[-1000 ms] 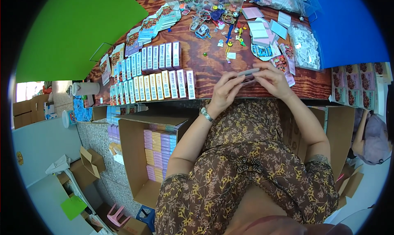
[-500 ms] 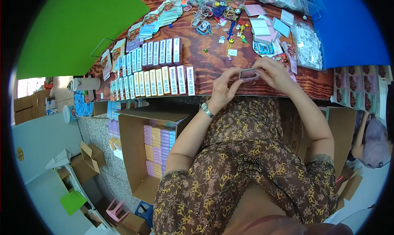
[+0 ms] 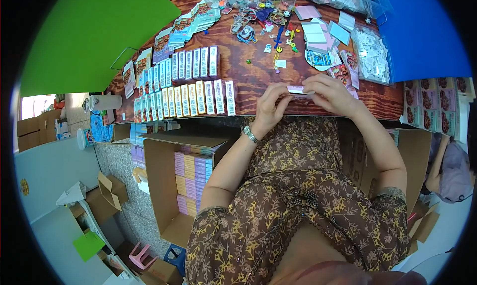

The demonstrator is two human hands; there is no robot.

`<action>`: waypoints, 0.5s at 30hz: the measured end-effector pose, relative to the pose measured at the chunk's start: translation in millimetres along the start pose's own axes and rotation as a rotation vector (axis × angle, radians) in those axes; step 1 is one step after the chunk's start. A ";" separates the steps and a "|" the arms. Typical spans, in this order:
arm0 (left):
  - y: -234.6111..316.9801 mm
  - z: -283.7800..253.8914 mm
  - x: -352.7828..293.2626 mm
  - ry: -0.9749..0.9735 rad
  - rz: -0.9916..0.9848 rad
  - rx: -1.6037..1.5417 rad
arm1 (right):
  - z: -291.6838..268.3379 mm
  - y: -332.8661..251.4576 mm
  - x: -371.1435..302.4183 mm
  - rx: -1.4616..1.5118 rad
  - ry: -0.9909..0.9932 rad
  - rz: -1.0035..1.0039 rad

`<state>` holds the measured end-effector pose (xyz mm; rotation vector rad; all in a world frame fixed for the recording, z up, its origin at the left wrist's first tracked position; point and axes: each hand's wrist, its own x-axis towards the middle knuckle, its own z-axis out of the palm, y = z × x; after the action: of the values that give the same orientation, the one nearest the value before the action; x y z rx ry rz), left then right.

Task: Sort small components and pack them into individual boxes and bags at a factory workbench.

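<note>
Both my hands meet over the near edge of a dark wooden table. My left hand and my right hand pinch the two ends of a small pink packet held flat between them. A watch sits on my left wrist. To the left of my hands, rows of small upright boxes stand side by side on the table. Beyond my hands lie small colourful trinkets and flat pale cards.
An open cardboard box with stacked pink, yellow and purple packs stands on the floor at my left knee. A clear bag of small white pieces lies at the table's right. Another person sits at the right edge. More cartons sit on the floor at left.
My hands have stayed together at the table edge, working the pink packet; the view has shifted slightly so that the table sits lower in the picture.
</note>
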<state>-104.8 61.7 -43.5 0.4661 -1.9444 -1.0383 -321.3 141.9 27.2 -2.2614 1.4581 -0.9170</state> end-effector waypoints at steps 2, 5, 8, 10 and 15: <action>-0.3 1.2 -2.2 0.022 -0.040 -0.042 | -1.0 -3.0 0.1 0.098 0.012 0.035; -1.8 1.4 -0.8 -0.005 0.044 0.025 | 1.1 -0.5 0.4 0.101 0.008 0.116; -3.6 3.2 -4.4 -0.001 -0.066 -0.061 | 4.9 -4.2 1.5 0.007 0.007 0.153; -6.0 5.5 -5.1 0.023 -0.042 -0.063 | 8.9 -6.3 -1.2 -0.076 0.034 0.116; -3.6 7.7 -10.6 -0.013 -0.164 -0.161 | 17.3 -15.7 -4.8 -0.323 0.059 0.056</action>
<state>-105.5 70.2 -54.1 0.5363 -1.8399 -1.2940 -300.4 151.6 21.3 -2.4168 1.7985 -0.7841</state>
